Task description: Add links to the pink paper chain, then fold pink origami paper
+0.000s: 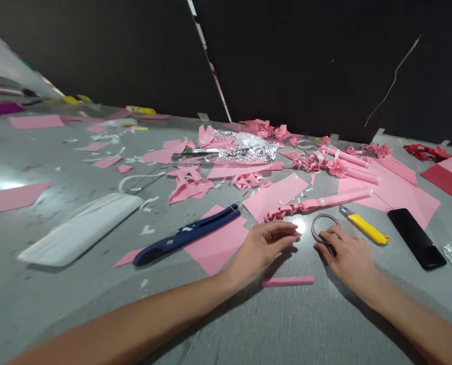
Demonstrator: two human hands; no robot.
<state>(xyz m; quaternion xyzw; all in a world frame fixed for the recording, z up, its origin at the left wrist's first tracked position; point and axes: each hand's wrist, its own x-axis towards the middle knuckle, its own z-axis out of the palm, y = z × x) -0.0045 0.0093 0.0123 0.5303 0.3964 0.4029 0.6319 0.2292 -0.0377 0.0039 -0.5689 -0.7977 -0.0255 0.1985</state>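
My left hand (264, 246) rests on the grey table (77, 304) with its fingers pressed together, pinching something too small to make out. My right hand (345, 255) lies beside it, fingertips closed on the rim of a thin tape roll (324, 221). A short pink paper roll (287, 281) lies just in front of both hands. A long pink paper stem with a curled end (317, 204) sits just beyond the hands. Blue scissors (188, 234) lie to the left on a pink sheet (216, 246).
A yellow utility knife (366, 228) and a black phone (416, 238) lie right of my right hand. Crumpled foil (245, 146), pink paper scraps, paper flowers (336, 166) and red sheets (448, 177) crowd the back. A white flat packet (81, 228) lies left. A dark wall stands behind.
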